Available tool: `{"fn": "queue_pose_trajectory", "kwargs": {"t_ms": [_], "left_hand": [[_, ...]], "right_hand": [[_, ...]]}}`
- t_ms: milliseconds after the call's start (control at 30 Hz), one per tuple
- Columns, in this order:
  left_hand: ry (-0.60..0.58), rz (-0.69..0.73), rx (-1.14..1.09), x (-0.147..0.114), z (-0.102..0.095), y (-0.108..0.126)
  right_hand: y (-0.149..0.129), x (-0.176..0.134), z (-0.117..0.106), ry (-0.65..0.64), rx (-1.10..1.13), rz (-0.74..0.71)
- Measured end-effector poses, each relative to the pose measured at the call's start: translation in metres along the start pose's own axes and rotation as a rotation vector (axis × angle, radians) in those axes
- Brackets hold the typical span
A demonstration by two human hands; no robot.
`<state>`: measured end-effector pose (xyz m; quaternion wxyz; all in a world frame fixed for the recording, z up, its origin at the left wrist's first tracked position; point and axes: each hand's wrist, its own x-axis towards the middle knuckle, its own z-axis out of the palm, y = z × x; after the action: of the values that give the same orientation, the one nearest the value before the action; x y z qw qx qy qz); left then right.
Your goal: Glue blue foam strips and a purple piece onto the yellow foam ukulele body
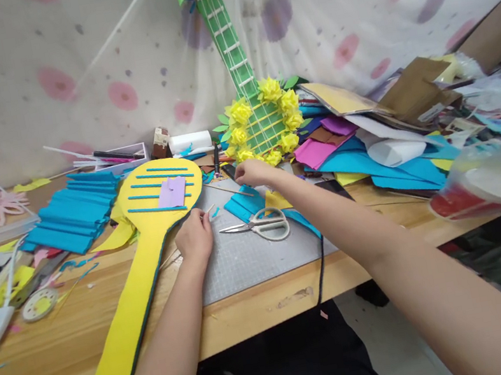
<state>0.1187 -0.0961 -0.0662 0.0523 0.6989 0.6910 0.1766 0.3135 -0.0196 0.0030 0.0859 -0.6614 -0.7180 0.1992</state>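
My left hand (194, 236) is closed, pinching a thin pale stick (210, 208) whose tip pokes out past the fingers. Beside it lies a yellow guitar-shaped cutout (146, 257) with blue strips and a small purple paper square (172, 192) on its round end. My right hand (252, 173) reaches across the grey cutting mat (241, 273), fingers curled together; what they hold, if anything, is hidden. Folded blue crepe paper (244, 203) and another thin stick (229, 189) lie just below it. White-handled scissors (271, 225) rest on the mat between my arms.
A green paper guitar (232, 55) with yellow flowers leans against the curtain. Pleated blue paper (75, 212) and a tape roll (39, 303) lie left. Coloured paper (381, 158) piles up right, near a bagged red cup (473, 187). A black cord (322, 272) hangs over the table edge.
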Motion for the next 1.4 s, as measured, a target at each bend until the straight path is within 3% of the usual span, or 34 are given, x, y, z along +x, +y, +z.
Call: {"fn": "queue_pose_trajectory", "kwargs": {"t_ms": [167, 267, 367, 500, 667, 733, 1033, 1167, 1400], "left_hand": [[0.052, 0.103, -0.027, 0.003, 0.003, -0.006], [0.042, 0.119, -0.019, 0.004, 0.005, -0.009], [0.031, 0.113, -0.018, 0.005, 0.008, -0.012], [0.031, 0.154, -0.100, 0.007, 0.012, -0.014], [0.035, 0.159, -0.245, 0.007, 0.013, -0.011], [0.042, 0.145, -0.257, 0.006, 0.012, -0.009], [0.046, 0.181, -0.220, 0.001, 0.001, -0.015], [-0.021, 0.186, -0.277, 0.003, -0.007, -0.018], [-0.029, 0.178, -0.304, 0.006, -0.010, -0.019]], "right_hand": [[-0.031, 0.010, 0.053, -0.081, 0.640, 0.056], [-0.051, 0.022, 0.068, -0.058, 0.813, 0.043], [-0.060, 0.032, 0.069, -0.060, 0.885, -0.002], [-0.052, 0.030, 0.063, -0.061, 0.773, -0.090], [-0.030, 0.006, 0.061, -0.095, 0.342, -0.360], [-0.024, -0.006, 0.062, -0.124, 0.229, -0.406], [0.011, -0.037, 0.052, -0.044, 0.245, -0.228], [0.032, -0.046, 0.044, -0.007, 0.274, -0.217], [0.047, -0.054, 0.045, 0.118, 0.303, -0.170]]}}
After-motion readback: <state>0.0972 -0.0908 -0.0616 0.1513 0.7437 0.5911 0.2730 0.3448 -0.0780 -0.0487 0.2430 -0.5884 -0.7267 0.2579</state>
